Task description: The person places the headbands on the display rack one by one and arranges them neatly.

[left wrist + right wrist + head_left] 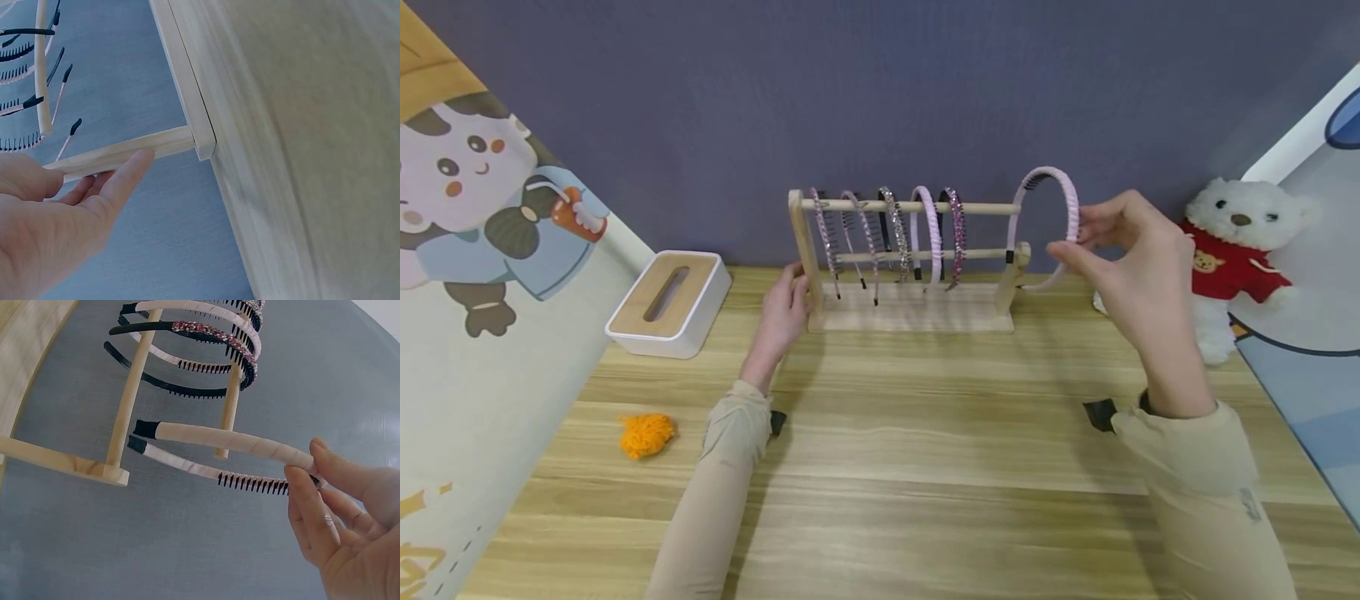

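Observation:
A pale pink wrapped headband (1071, 200) with small inner teeth is pinched between the thumb and fingers of my right hand (1150, 271). It stands at the right end of the wooden rack's (910, 312) upper rod; in the right wrist view the rod tip shows between the headband's (237, 441) two arms. My left hand (784, 307) holds the rack's left upright post (125, 150), thumb on one side and fingers on the other. Several headbands hang along the rods, among them a silver glittery one (892, 221), another pale pink one (931, 233) and a magenta glittery one (957, 237).
Left of the rack sits a white tissue box (696, 312) with a wooden lid. An orange yarn ball (647, 435) lies near the left forearm. A white teddy bear (1240, 217) in a red top sits at the right, close to the right hand. A dark wall (880, 100) rises behind the rack.

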`<state>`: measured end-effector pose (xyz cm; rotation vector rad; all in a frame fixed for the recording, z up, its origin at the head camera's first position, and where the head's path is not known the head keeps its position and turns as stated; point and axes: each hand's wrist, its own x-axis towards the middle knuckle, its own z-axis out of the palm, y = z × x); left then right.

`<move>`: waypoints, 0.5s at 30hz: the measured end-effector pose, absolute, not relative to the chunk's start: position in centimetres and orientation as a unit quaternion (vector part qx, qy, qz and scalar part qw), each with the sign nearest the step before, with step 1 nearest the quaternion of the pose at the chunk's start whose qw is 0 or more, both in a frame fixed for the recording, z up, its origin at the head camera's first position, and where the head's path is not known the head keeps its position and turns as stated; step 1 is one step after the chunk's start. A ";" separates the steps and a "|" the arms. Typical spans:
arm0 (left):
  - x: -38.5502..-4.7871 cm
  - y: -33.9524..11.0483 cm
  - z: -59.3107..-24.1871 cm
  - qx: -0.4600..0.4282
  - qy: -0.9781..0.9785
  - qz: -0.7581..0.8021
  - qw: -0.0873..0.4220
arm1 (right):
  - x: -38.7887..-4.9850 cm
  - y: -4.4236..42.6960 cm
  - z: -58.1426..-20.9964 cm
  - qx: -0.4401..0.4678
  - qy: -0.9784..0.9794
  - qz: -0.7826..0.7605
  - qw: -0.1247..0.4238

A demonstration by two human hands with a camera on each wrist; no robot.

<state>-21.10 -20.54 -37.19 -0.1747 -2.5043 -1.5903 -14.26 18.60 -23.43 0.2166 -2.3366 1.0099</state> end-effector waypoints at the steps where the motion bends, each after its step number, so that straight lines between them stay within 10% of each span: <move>1: -21.1 -20.5 -37.2 -0.058 -0.840 -0.532 0.085 | -14.4 18.5 -23.4 0.083 -0.874 0.380 0.290; 15: -21.4 -20.6 -37.6 -0.053 -0.843 -0.529 0.084 | -16.8 16.5 -22.8 0.107 -0.878 0.374 0.280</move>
